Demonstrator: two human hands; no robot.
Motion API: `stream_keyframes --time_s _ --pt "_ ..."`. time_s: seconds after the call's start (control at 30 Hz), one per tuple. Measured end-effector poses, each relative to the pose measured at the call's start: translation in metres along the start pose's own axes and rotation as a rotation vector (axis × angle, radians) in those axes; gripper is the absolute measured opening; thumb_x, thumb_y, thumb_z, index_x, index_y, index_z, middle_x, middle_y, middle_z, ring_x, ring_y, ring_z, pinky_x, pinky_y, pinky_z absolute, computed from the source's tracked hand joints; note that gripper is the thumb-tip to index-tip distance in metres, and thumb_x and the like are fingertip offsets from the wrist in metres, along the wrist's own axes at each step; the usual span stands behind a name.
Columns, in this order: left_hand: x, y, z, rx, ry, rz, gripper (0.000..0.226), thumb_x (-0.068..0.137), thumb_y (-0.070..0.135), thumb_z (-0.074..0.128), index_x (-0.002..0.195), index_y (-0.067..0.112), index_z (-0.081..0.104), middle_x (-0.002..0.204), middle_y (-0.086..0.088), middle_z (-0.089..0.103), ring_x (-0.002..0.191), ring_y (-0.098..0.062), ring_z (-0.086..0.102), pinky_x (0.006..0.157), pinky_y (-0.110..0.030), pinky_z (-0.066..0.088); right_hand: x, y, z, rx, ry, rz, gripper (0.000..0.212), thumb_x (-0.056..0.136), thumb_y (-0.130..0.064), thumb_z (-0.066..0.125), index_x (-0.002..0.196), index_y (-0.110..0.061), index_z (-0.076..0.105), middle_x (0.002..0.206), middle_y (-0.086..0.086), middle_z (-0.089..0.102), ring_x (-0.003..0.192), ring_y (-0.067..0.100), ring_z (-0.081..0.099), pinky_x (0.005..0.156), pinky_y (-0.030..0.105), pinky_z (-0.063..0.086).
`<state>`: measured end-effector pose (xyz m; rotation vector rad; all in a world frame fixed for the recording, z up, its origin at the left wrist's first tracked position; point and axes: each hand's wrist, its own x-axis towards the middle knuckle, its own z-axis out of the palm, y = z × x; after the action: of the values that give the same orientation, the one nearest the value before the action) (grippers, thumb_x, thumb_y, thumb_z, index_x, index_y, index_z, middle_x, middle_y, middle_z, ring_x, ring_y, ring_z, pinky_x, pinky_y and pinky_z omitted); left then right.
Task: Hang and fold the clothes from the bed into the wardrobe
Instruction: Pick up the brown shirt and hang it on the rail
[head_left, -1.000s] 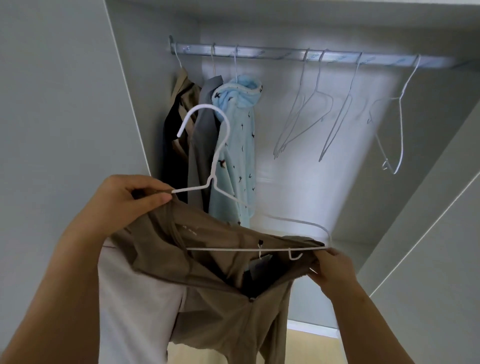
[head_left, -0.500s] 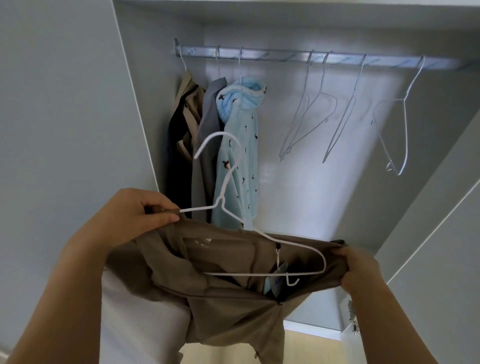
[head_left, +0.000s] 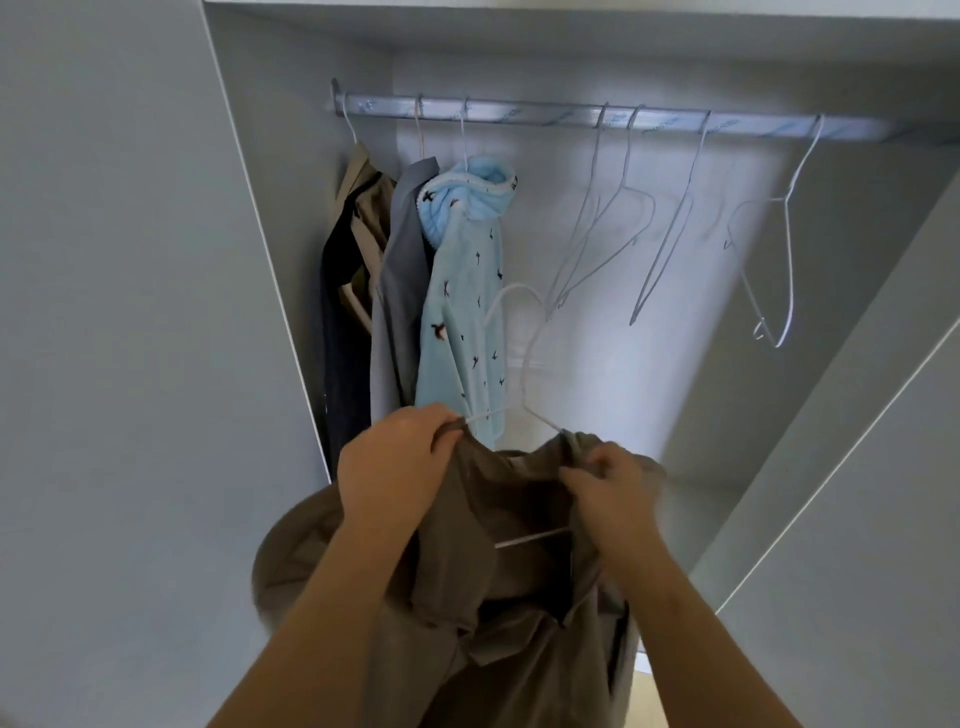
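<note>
The person is working at the open wardrobe, and the brown shirt (head_left: 467, 597) is hanging in front of them, below the rail (head_left: 571, 117) and not yet on it. A moment ago the hands were holding the shirt wide apart, with the white wire hanger (head_left: 524, 364) lying across the spread neck opening; now they are sitting close together at the collar. Most of the hanger is sitting inside the shirt, so only its hook and neck are standing clear above the fabric, and a short piece of the lower bar is showing through the opening. The left hand (head_left: 395, 457) is pinching the collar fabric where the hanger's left shoulder wire is emerging, fingers curled round the cloth. The right hand (head_left: 610, 491) is gripping a bunch of collar just beside the hanger's neck on the other side. It looks as though threading is nearly finished and the collar is being settled on the shoulders. The hook still needs lifting to the rail, probably into the gap between the light blue hooded fleece (head_left: 460, 312) and the empty wire hangers (head_left: 597, 244). A grey garment (head_left: 400, 249) and a beige one (head_left: 358, 218) are hanging further left.
</note>
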<state>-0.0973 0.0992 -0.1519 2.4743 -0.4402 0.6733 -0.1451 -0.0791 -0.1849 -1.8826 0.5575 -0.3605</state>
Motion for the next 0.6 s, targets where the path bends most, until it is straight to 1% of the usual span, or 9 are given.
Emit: stream_keyframes --time_s 0.07,0.13,0.2,0.3,0.33,0.37,0.47,0.53,0.6 --pt "0.005 0.0 -0.002 -0.071 0.016 -0.032 0.015 0.09 0.03 0.058 0.099 0.029 0.07 0.089 0.011 0.065 0.08 -0.008 0.057 0.061 -0.015 0.032 -0.008 -0.004 0.005 -0.071 -0.23 -0.103 0.031 0.082 -0.016 0.066 0.064 -0.02 0.041 0.061 -0.006 0.044 0.059 0.009 0.042 0.055 0.023 0.036" --pt "0.012 -0.005 -0.01 -0.208 -0.027 -0.036 0.012 0.085 0.027 0.066 0.095 0.029 0.071 0.082 0.017 0.061 0.071 0.002 0.052 0.061 -0.006 0.034 -0.008 -0.01 -0.005 -0.043 -0.318 -0.146 0.034 0.083 -0.028 0.066 0.059 -0.021 0.043 0.05 -0.01 0.044 0.053 0.007 0.043 0.054 0.021 0.038" --pt "0.016 -0.01 -0.018 -0.354 -0.065 -0.002 0.013 0.079 0.02 0.072 0.091 0.027 0.073 0.075 0.02 0.062 0.067 0.003 0.057 0.065 -0.003 0.041 -0.003 -0.016 -0.021 -0.066 -0.108 -0.284 0.03 0.083 -0.039 0.062 0.06 -0.022 0.054 0.053 -0.011 0.051 0.059 0.006 0.05 0.059 0.022 0.038" --pt "0.016 -0.01 -0.025 -0.477 -0.137 0.061 0.018 0.077 0.016 0.073 0.087 0.03 0.072 0.073 0.027 0.062 0.074 0.009 0.06 0.068 0.001 0.042 0.002 -0.023 -0.037 -0.338 0.332 -0.423 0.017 0.086 -0.039 0.058 0.087 -0.024 0.066 0.094 -0.002 0.06 0.098 0.022 0.052 0.085 0.035 0.038" --pt "0.016 -0.008 -0.026 -0.5 -0.167 0.083 0.02 0.076 0.015 0.073 0.086 0.032 0.071 0.073 0.029 0.063 0.076 0.009 0.061 0.069 0.0 0.042 0.003 -0.025 -0.039 -0.428 0.353 -0.416 0.016 0.088 -0.04 0.055 0.09 -0.029 0.066 0.1 -0.002 0.058 0.104 0.024 0.049 0.092 0.038 0.034" --pt "0.016 -0.007 -0.027 -0.516 -0.194 0.1 0.023 0.076 0.015 0.073 0.084 0.035 0.069 0.072 0.03 0.063 0.077 0.009 0.061 0.069 0.0 0.043 0.004 -0.024 -0.039 -0.476 0.302 -0.405 0.019 0.091 -0.041 0.049 0.081 -0.032 0.062 0.091 -0.006 0.057 0.1 0.023 0.05 0.093 0.038 0.031" --pt "0.019 -0.005 -0.028 -0.516 -0.306 0.111 0.023 0.079 0.018 0.07 0.079 0.041 0.066 0.071 0.03 0.065 0.077 0.005 0.062 0.069 -0.002 0.044 0.005 -0.016 -0.036 -0.427 0.092 -0.365 0.048 0.096 -0.042 0.036 0.052 -0.022 0.036 0.049 -0.009 0.038 0.057 0.016 0.042 0.073 0.032 0.033" --pt "0.022 -0.002 -0.028 -0.527 -0.362 0.053 0.016 0.084 0.022 0.064 0.078 0.037 0.067 0.069 0.021 0.067 0.072 0.005 0.062 0.067 -0.003 0.045 0.004 -0.01 -0.032 -0.367 0.06 -0.313 0.056 0.095 -0.044 0.036 0.046 -0.019 0.027 0.042 -0.004 0.031 0.046 0.013 0.035 0.055 0.029 0.03" --pt "0.028 0.002 -0.029 -0.683 -0.262 -0.078 0.016 0.084 0.018 0.064 0.078 0.033 0.068 0.066 0.015 0.069 0.066 0.004 0.063 0.066 -0.005 0.047 0.001 -0.005 -0.026 -0.361 0.017 -0.285 0.058 0.095 -0.045 0.038 0.043 -0.02 0.029 0.042 -0.004 0.033 0.045 0.011 0.036 0.05 0.025 0.028"
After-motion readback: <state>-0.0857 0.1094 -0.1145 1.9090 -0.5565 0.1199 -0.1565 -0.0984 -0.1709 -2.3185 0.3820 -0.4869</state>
